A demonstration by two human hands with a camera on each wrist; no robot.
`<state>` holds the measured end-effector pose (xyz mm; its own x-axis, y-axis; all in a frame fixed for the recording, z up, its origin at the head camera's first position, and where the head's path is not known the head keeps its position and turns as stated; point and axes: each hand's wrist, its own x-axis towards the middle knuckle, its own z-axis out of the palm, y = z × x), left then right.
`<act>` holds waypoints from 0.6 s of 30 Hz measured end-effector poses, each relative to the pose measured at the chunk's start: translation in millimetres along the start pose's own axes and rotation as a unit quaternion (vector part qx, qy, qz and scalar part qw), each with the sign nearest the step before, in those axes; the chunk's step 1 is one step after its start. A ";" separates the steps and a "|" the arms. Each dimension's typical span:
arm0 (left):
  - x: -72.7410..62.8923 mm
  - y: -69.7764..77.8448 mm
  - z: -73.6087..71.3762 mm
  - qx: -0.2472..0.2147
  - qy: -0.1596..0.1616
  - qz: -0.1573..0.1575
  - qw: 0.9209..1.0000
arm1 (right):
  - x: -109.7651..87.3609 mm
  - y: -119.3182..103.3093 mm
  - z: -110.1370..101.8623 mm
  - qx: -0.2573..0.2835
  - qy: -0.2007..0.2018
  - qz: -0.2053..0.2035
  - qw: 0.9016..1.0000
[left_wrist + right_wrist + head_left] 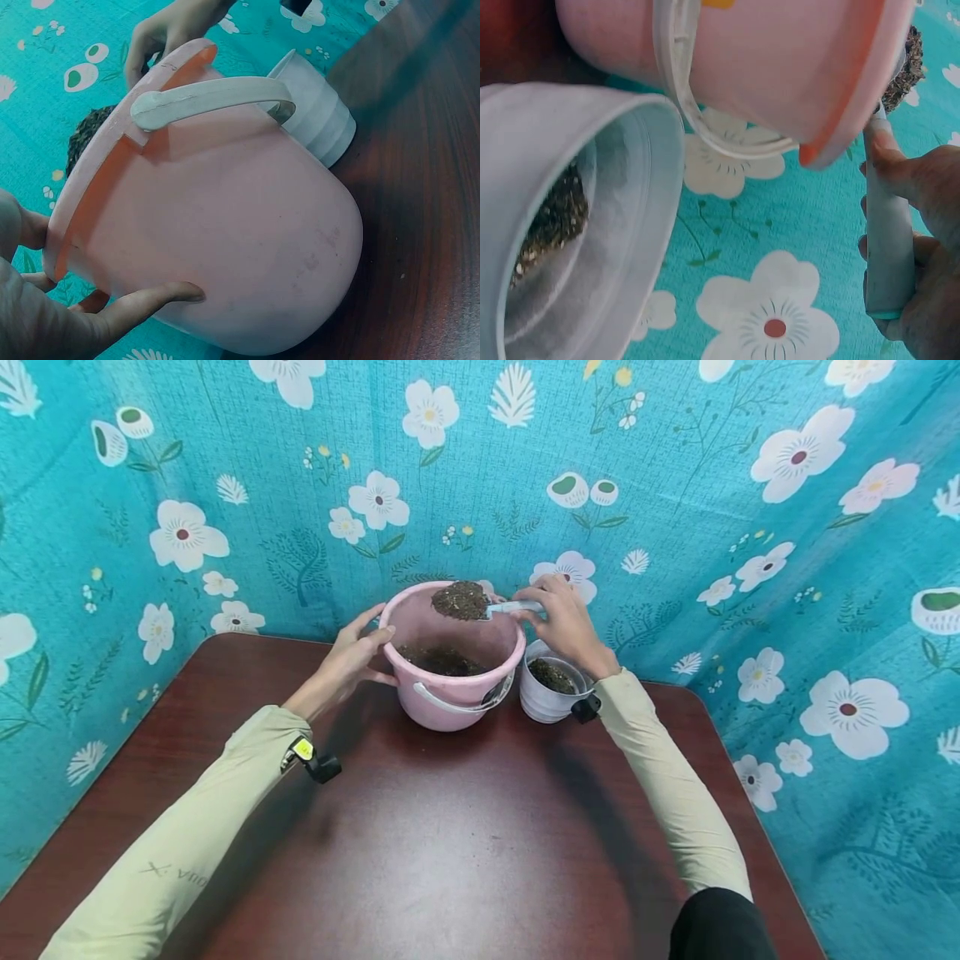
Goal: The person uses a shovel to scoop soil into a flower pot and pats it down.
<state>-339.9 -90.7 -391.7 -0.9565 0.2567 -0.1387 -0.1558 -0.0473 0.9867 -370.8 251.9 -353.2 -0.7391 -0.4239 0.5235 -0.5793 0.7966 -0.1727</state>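
A pink bucket (450, 697) with a white handle stands on the table, dark soil (442, 662) in its bottom. My left hand (347, 658) grips the bucket's left side, some fingers at the rim and one digit along the outer wall. My right hand (558, 614) holds a small trowel by its pale handle (890, 225). Heaped soil (459, 600) covers the trowel's blade, which is over the bucket's opening near the far rim. Right of the bucket, a white ribbed pot (545, 702) holds some soil (555, 217), seen in the right wrist view too.
The dark reddish-brown table (450, 843) extends toward me. A teal curtain (465, 468) with white flowers hangs right behind the bucket and pot and along both sides. The bucket's white handle (217, 101) hangs down on the near side.
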 end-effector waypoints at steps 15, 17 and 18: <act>0.6 1.4 0.1 -0.004 -0.002 -0.003 1.000 | -18.3 17.6 -26.3 -0.041 0.000 0.016 0.999; 0.5 2.8 -0.6 -0.007 -0.004 -0.008 1.000 | -21.5 21.1 -30.5 -0.042 0.004 0.021 0.999; 0.9 3.4 -1.2 -0.010 -0.005 -0.011 1.000 | -23.3 22.5 -32.8 -0.041 0.005 0.025 0.999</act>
<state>-341.6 -91.9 -388.6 -0.9504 0.2668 -0.1597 -0.1818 -0.0599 0.9815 -355.3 293.9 -341.9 -0.7624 -0.3785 0.5248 -0.5114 0.8494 -0.1304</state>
